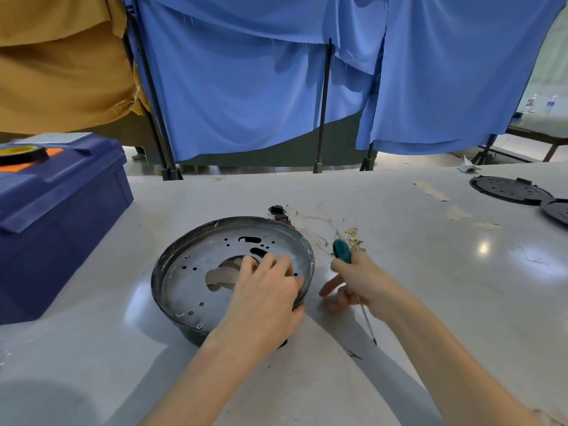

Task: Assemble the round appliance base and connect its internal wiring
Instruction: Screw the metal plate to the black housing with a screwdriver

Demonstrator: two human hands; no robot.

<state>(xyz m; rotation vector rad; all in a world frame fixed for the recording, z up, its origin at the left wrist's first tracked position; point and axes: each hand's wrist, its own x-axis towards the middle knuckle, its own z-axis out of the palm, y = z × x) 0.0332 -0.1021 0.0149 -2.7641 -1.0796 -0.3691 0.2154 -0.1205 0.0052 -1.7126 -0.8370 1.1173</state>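
On the head view, the round base [172, 262] sits open side up on the white table [430, 287], just in front of me. Its perforated inner plate [196, 272] is already seated, with a screw head showing near the close rim. My left hand [267, 290] straddles the near right rim, fingers laid on the plate and thumb outside the wall, holding the base steady. My right hand [365, 281] is just beside the base and clear of it. It is wrapped round a screwdriver [342, 251], teal handle up, shaft pointing back toward me and one finger stretched toward the base.

The wires [353, 238] with gold terminals lie loose on the table behind that hand, apart from the base. A small black-and-red part [281, 215] lies at the far rim.

I judge the plate-fastening step to be in hand and the wiring unconnected. Next I need to turn the tip down onto a screw while my left hand keeps the base from spinning.
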